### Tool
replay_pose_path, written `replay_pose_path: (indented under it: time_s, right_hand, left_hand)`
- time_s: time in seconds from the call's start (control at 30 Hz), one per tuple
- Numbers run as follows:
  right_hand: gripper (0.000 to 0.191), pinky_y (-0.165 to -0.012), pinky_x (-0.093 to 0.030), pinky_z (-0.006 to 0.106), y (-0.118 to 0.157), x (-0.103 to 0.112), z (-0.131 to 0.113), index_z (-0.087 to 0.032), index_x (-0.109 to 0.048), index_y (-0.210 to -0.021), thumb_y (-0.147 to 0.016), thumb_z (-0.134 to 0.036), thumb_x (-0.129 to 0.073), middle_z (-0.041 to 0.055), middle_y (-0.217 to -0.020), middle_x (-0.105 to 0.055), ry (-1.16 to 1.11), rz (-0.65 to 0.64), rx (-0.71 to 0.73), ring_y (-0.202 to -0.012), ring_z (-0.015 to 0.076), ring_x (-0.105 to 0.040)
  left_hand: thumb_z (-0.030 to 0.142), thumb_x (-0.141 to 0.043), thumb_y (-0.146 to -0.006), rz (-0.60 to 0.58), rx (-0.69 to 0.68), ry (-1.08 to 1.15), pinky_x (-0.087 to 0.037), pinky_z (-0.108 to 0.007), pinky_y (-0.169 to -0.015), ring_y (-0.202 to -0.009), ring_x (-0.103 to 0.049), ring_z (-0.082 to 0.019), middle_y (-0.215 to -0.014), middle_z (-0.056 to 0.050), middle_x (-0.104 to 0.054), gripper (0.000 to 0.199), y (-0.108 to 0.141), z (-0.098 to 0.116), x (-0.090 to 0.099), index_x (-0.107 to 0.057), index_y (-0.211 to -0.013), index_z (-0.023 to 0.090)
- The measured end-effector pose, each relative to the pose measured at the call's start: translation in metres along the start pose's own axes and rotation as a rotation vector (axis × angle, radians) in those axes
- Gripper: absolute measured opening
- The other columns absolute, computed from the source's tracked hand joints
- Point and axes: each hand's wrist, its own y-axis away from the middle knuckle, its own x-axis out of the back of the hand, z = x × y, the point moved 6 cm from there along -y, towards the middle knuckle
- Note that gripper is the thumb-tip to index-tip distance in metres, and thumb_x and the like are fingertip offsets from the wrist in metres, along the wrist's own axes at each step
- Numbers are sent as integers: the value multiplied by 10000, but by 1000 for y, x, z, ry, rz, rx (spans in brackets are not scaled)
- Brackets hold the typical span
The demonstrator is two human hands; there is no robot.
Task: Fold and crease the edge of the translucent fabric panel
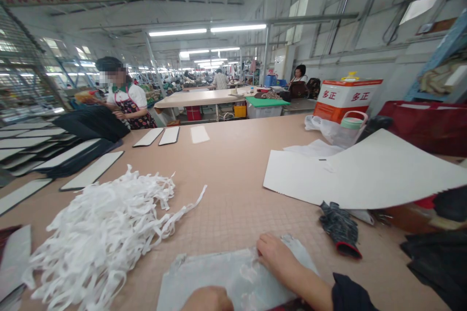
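Pale grey, thin sheets [211,272] lie in a flat pile at the near edge of the table. On the right part of the pile rests my right hand [275,257], palm down, its fingers laid over the top surface. My left hand [208,299] is at the bottom edge of the view over the same sheets, its fingers curled in; what they hold, if anything, is hidden. A heap of loose white strips [105,233] lies left of the sheets. A dark grey knit glove [339,228] with a red cuff is right of my right hand.
A large white board [350,175] covers the table's right side. Behind it stand a red-white canister [343,99] and a plastic bag [324,131]. White panels with dark edges [91,170] lie left. A person in an apron [127,102] works at the far left.
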Motion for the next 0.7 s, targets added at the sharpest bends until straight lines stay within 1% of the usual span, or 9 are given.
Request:
replay_pose_path:
  time_s: [0.1,0.17,0.23,0.33,0.4,0.47,0.57,0.63,0.7]
  right_hand:
    - [189,-766,-396,319,6,1,1,-131,-603,-831,-715,-79,-464,115,-916,-607,10,30,6,-881,237,-533]
    - [201,-768,-384,330,11,5,-3,-145,-593,-812,-711,-70,-437,109,-901,-604,22,79,45,-875,239,-525]
    - [204,-768,-372,311,18,10,-11,-165,-575,-811,-704,-72,-429,88,-894,-601,-23,114,133,-868,221,-520]
    - [164,-681,-374,252,26,16,-16,-197,-548,-813,-701,-124,-453,37,-830,-609,-181,56,200,-776,172,-536]
    - [182,-646,-374,244,31,20,-5,-209,-539,-863,-687,-186,-500,22,-811,-622,-266,5,140,-744,168,-552]
    - [276,-676,-381,255,35,21,16,-220,-532,-939,-663,-223,-538,33,-859,-638,-297,-21,61,-793,187,-573]
    - [326,-716,-389,299,40,16,62,-243,-565,-951,-635,-173,-523,73,-911,-653,-183,-97,-63,-861,236,-591]
    - [357,-717,-394,328,40,14,88,-262,-596,-923,-597,-137,-520,93,-916,-659,-79,-150,-132,-873,266,-595]
    - [330,-716,-396,350,32,19,93,-258,-616,-869,-572,-141,-533,105,-903,-661,-22,-171,-119,-859,285,-594]
  left_hand:
    - [190,-588,-755,10,-48,-11,-446,-272,-750,-849,-546,-160,-918,6,-599,147,-23,11,-1,-601,-895,233]
    - [156,-597,-724,102,-62,-59,-425,-280,-775,-888,-527,-176,-961,-9,-590,220,-39,16,-2,-583,-930,231]
    - [172,-608,-727,194,-91,-133,-415,-301,-781,-902,-514,-187,-986,-20,-577,217,-50,19,-5,-565,-935,219]
    - [189,-599,-764,271,-224,-275,-387,-344,-826,-910,-508,-192,-968,-18,-582,72,-56,26,-15,-555,-819,204]
    - [176,-562,-793,254,-310,-351,-372,-355,-848,-893,-519,-185,-938,-17,-595,34,-50,28,-21,-537,-779,195]
    - [179,-548,-796,169,-279,-362,-397,-310,-787,-827,-540,-168,-885,-7,-610,53,-40,18,-20,-527,-839,202]
    - [206,-569,-766,70,-80,-330,-409,-257,-680,-781,-557,-162,-881,11,-626,245,-17,-12,-1,-495,-998,227]
    - [196,-564,-757,53,31,-357,-404,-259,-691,-798,-558,-167,-886,13,-628,211,1,-34,15,-513,-959,228]
    - [174,-554,-757,50,80,-425,-399,-267,-691,-771,-554,-165,-839,11,-624,88,15,-50,25,-534,-836,209]
